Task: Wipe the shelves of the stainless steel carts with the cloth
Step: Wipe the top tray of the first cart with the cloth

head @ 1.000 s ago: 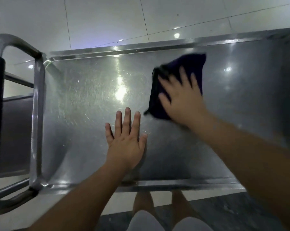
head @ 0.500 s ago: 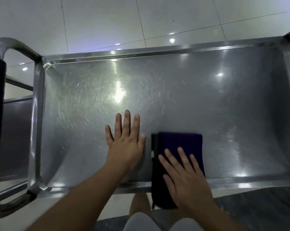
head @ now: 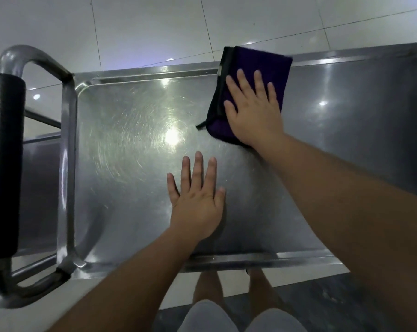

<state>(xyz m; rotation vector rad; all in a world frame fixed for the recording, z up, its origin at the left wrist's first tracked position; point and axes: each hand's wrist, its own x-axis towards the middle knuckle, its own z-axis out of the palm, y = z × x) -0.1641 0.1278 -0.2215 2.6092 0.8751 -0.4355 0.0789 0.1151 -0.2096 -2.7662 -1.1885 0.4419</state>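
Stainless steel cart [head: 135,130], top shelf [head: 346,178] scuffed and glaring under ceiling lights, black-padded push handle [head: 3,168] at left. Right hand [head: 255,111] flat, fingers spread, pressing folded purple cloth [head: 255,65] at far rim, its edge overhanging. Left hand [head: 197,200] released, palm flat on shelf near front.

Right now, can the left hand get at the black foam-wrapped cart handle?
Probably yes: the left hand lies flat on the steel shelf, holding nothing, with bare shelf between it and the handle.
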